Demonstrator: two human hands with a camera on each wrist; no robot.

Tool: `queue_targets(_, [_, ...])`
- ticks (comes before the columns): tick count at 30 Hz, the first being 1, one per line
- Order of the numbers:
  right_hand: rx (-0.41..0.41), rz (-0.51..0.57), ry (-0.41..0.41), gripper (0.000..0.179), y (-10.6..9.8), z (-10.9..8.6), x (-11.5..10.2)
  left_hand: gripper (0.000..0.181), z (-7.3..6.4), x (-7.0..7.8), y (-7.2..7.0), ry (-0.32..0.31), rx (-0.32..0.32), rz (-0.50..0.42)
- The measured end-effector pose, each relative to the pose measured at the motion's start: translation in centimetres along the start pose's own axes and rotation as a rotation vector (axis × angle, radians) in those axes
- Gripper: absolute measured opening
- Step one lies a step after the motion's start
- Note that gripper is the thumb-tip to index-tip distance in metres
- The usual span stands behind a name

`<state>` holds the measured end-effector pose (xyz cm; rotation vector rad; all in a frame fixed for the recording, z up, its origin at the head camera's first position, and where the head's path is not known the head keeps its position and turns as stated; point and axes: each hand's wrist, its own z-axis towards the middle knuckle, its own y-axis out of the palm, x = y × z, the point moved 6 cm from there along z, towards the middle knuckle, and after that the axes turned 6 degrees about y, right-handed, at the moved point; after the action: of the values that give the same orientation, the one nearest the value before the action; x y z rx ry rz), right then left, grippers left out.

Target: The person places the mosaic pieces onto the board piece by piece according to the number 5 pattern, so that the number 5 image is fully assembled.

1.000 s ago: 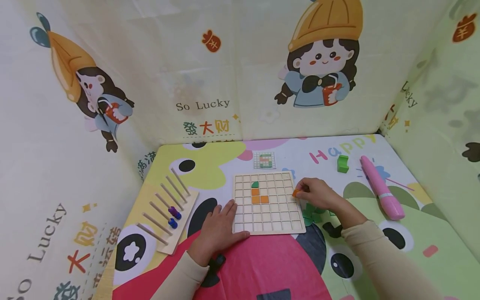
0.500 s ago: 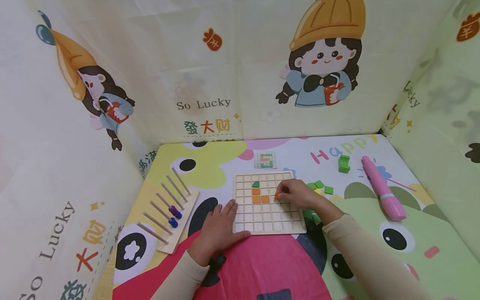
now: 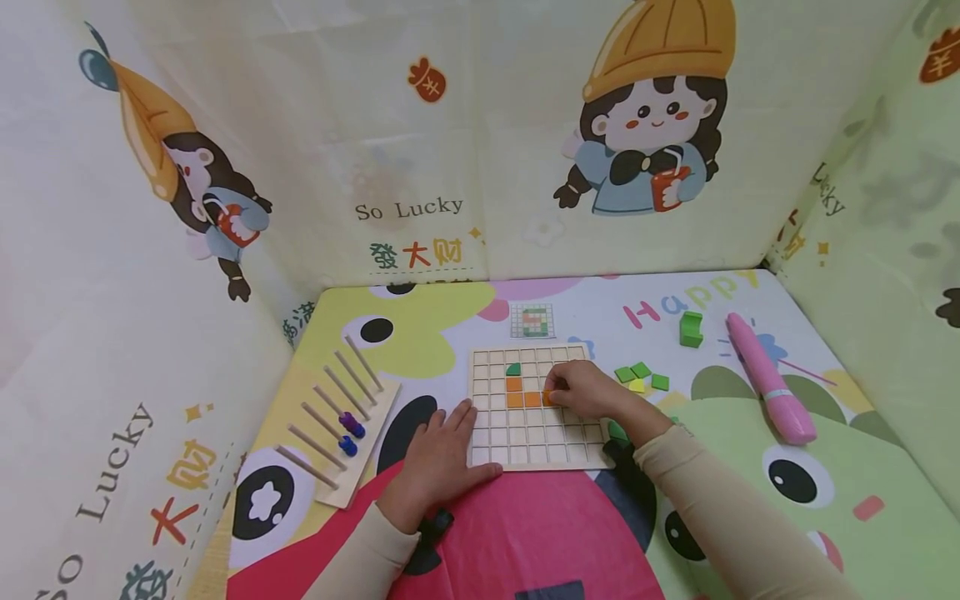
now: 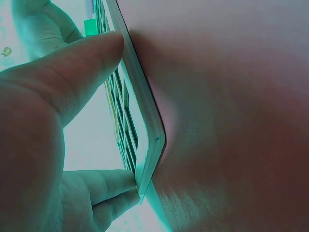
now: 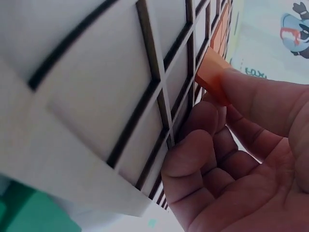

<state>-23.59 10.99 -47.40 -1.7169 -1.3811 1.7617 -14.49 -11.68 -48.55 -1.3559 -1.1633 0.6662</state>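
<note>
A wooden grid board (image 3: pixel 495 433) lies flat on the table. Two orange square tiles (image 3: pixel 514 384) and a green rounded tile (image 3: pixel 513 369) sit in its cells, with another orange tile beside them in an L shape. My right hand (image 3: pixel 588 392) pinches an orange square tile (image 5: pixel 212 72) between thumb and fingers; in the right wrist view this tile is tilted at a cell of the grid. My left hand (image 3: pixel 435 462) rests at the board's near left corner, fingers straight along the left side. Its thumb (image 4: pixel 96 53) touches the near edge.
Beyond the board lies a pattern card (image 3: pixel 532 320). Several green tiles (image 3: pixel 641 369) and a yellow tile (image 3: pixel 637 386) lie to the right, farther off a green block (image 3: pixel 691 329) and a pink pen-shaped object (image 3: pixel 772 379). A pegged rack (image 3: pixel 367 454) with beads stands left.
My right hand has moved left from the board's right edge with the orange tile, to the cell beside the lower orange tiles. My left hand has stayed in place.
</note>
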Motion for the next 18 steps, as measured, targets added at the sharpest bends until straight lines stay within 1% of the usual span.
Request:
queue_targets(6, [0.007,-0.047,-0.013,0.005,-0.12,0.13,-0.19,0.104,-0.02,0.03,-0.09,0.006,0.008,0.005])
queue_targets(10, [0.018,-0.088,0.008,0.004,0.08,0.34,-0.24,0.103,-0.03,0.03,-0.09,0.008,0.010,0.001])
queue_targets(15, [0.045,-0.144,0.011,0.004,0.33,0.34,-0.74,0.104,-0.03,-0.01,0.03,0.007,0.011,0.013])
queue_targets(18, [0.059,-0.157,0.023,0.004,0.42,0.28,-0.96,0.104,-0.04,-0.06,0.07,0.005,0.012,0.017])
